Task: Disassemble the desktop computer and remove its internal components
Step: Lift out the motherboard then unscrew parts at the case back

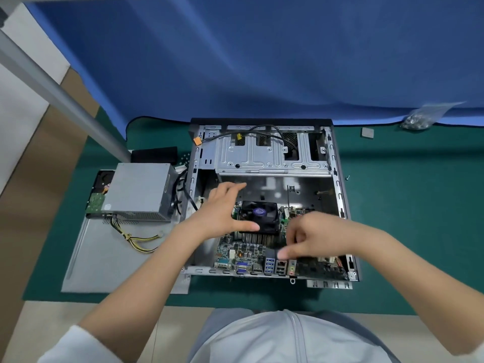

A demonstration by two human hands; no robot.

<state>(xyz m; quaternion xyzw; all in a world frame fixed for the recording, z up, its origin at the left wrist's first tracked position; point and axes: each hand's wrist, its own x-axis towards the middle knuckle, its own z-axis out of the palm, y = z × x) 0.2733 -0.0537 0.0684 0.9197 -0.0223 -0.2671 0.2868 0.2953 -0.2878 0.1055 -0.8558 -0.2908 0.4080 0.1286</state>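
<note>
Looking down into the open grey metal desktop computer case (269, 197), which lies flat on the dark green mat (406, 205), we find the green motherboard (241, 251) in the near half of the case, its row of rear ports along the near wall. On the board sits the black square cooler fan with a purple hub label (259, 212), mounted on a finned metal heatsink (258, 238). Our left hand (222, 212) is spread, fingers straight and reaching over the far left corner of the fan, thumb laid along the fan's near left edge; whether it actually grips the fan we cannot tell. Our right hand (309, 237) hovers at the right side of the heatsink with fingers curled inward and the thumb pointing left above the ports; motion blur hides whether it pinches anything. The far half of the case holds the empty silver drive cage (272, 155) with a black cable looped over it. To the left, outside the case, the grey box-shaped power supply (140, 192) rests on the flat grey side panel (104, 258), its yellow and black wires trailing toward us, with a hard drive (100, 189) just beside it. A clear plastic bag of screws (424, 116) lies far right against the blue cloth (262, 53).
</note>
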